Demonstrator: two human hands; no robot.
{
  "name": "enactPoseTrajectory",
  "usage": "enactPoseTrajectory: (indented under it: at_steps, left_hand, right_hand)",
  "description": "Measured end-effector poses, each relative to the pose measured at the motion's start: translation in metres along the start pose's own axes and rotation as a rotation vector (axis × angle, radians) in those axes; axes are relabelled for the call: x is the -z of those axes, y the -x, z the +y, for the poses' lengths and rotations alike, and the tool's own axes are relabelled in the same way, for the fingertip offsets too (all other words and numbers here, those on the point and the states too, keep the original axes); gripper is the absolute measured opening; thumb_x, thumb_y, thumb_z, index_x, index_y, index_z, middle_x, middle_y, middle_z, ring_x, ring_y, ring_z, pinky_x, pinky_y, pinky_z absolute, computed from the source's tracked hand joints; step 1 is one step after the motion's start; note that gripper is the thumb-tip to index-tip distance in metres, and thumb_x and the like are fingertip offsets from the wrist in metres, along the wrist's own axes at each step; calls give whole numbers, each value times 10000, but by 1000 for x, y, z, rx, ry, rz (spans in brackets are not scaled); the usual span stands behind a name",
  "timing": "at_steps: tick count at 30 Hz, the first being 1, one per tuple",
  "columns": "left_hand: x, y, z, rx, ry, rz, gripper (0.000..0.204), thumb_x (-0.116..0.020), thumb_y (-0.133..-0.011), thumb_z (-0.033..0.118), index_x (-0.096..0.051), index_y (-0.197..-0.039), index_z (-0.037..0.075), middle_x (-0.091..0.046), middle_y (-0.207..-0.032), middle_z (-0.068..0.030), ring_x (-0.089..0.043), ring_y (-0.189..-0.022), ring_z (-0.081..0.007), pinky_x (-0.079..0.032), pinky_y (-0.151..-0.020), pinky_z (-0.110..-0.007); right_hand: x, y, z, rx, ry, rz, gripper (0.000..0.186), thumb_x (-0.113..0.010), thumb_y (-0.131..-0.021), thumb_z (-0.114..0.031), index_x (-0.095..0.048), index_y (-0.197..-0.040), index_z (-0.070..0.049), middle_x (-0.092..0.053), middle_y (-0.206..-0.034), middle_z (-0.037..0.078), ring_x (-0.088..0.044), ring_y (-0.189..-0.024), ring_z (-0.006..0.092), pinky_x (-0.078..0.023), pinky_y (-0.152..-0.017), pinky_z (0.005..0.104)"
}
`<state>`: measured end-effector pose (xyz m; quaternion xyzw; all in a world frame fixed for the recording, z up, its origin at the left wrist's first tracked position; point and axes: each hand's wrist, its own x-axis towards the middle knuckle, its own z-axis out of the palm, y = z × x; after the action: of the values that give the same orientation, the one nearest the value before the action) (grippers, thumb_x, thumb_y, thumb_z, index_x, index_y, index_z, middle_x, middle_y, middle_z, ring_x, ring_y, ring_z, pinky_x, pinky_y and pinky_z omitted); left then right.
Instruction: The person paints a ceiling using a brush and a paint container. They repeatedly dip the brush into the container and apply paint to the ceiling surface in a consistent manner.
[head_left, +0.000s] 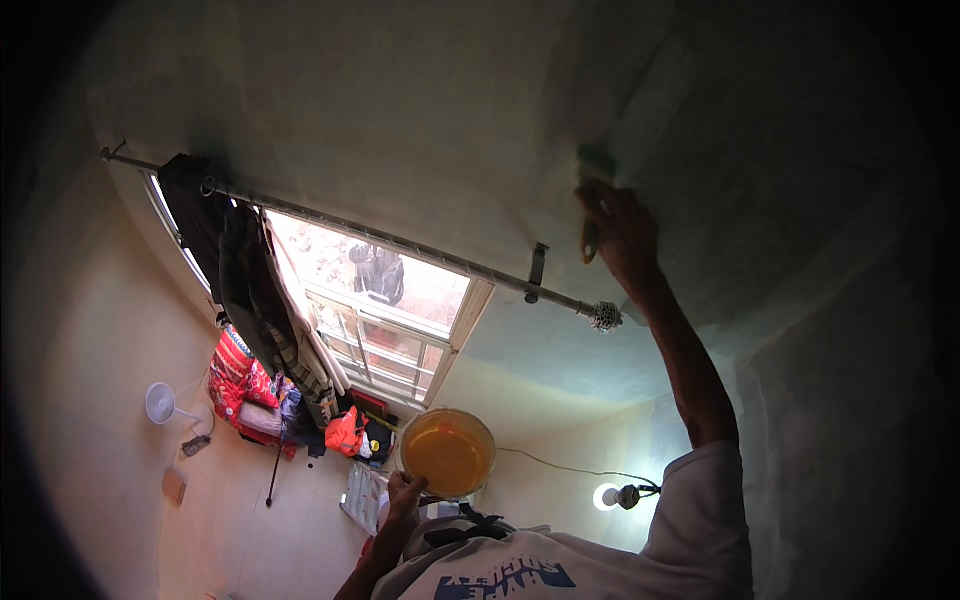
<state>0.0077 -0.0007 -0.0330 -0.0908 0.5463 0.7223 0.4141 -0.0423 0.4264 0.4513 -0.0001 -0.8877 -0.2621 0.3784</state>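
My right hand (622, 232) is raised high against the wall, closed around a wide paintbrush (595, 172). The brush's dark bristles meet the wall surface (640, 110), and its pale handle end sticks out below my fingers. Darker, wet-looking patches show on the wall around the brush. Lower down, my left hand (405, 497) grips the rim of a round bucket (447, 455). Orange-tan liquid fills part of that bucket, which I hold in front of my body. Shadow hides some of my right fingers.
A curtain rod (400, 245) with a round finial (605, 317) crosses the wall below my right hand. Dark curtains (250, 280) hang beside a bright window (380, 290). A lit bulb (607, 497) hangs at right. Below are a ladder (362, 497), a white fan (160, 403) and heaped red fabric (238, 375).
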Motion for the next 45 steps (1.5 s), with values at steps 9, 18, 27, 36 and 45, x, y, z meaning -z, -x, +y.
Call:
enactPoseTrajectory:
  at_steps: [9, 18, 27, 36, 45]
  left_hand:
    - [-8, 11, 16, 0, 30, 21, 433, -659, -811, 15, -524, -1222, 2, -652, -1071, -157, -718, -888, -298, -656, -683, -508]
    - [-14, 15, 23, -6, 77, 4, 273, -649, -791, -18, -615, -1056, -77, -691, -942, -171, -733, -778, -301, -658, -683, -470]
    - [-24, 22, 38, 41, 50, 33, 249, -652, -833, 27, -623, -1066, -54, -696, -939, -166, -734, -775, -303, -654, -677, -501]
    - [-29, 29, 48, 35, 66, 57, 239, -674, -824, 22, -622, -1049, -41, -693, -924, -156, -731, -761, -290, -657, -669, -493]
    - [-21, 18, 36, 54, 70, 1, 299, -698, -778, 21, -547, -1034, -16, -626, -925, -130, -701, -770, -272, -650, -668, -486]
  right_hand:
    - [6, -17, 7, -132, -115, -106, 357, -738, -796, -125, -685, -1139, -210, -678, -1059, 18, -675, -918, 219, -569, -761, 369]
    - [41, -82, 38, -65, 43, 217, 395, -718, -805, -103, -687, -1182, -213, -685, -1107, -4, -664, -893, 219, -559, -781, 360]
    - [3, 0, -8, -78, -82, -134, 397, -726, -785, -81, -662, -1161, -190, -677, -1099, -2, -655, -908, 222, -557, -772, 363]
    - [52, -89, 79, -208, -88, -55, 275, -677, -905, -212, -705, -1178, -198, -715, -1098, 44, -690, -990, 260, -548, -861, 370]
    - [80, -125, 101, 47, 151, 333, 343, -689, -893, -105, -686, -1227, -185, -691, -1202, 41, -655, -1099, 257, -536, -923, 360]
